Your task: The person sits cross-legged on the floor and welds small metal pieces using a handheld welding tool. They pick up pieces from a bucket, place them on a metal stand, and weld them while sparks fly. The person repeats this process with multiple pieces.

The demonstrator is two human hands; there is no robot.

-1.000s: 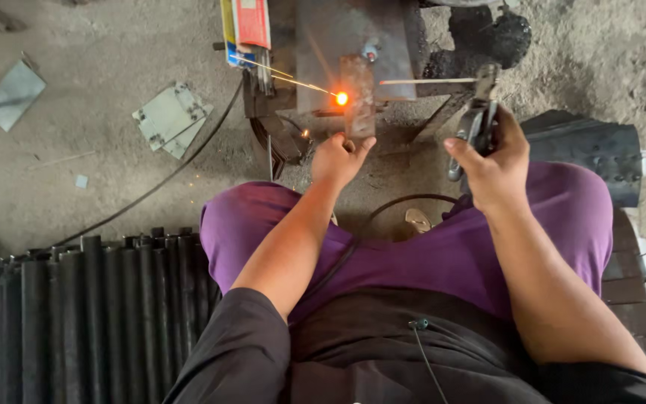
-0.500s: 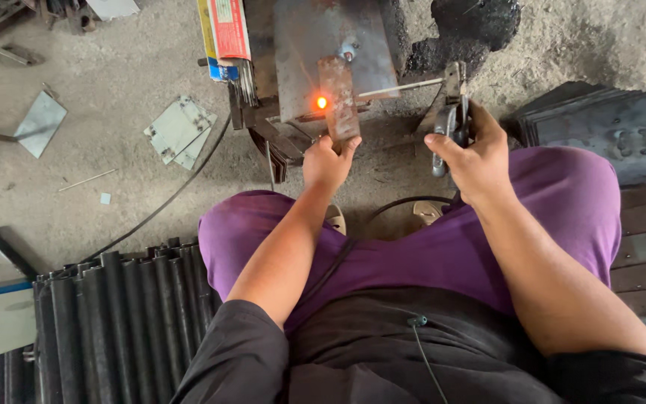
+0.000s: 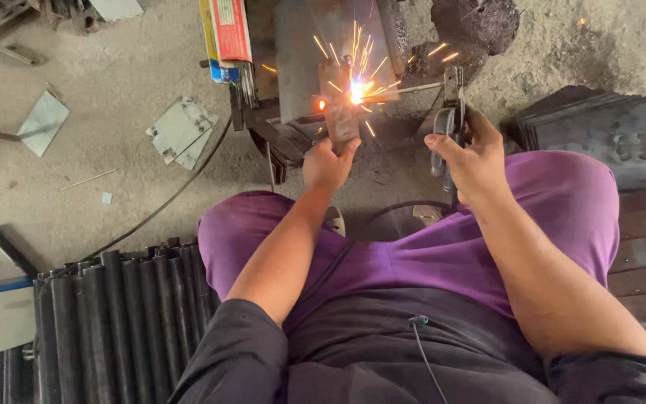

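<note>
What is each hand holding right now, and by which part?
The left hand grips the small metal piece by its lower end. The right hand holds the electrode holder by its handle.

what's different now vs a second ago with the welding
The rod in the electrode holder now touches the small metal piece, throwing sparks where there was only a glow before. The left hand still grips that piece and the right hand still grips the holder.

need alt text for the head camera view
Seen from above, a seated person's right hand holds a welding electrode holder, its rod sparking against a small metal piece that the left hand steadies. Dark pipes lie nearby.
</note>
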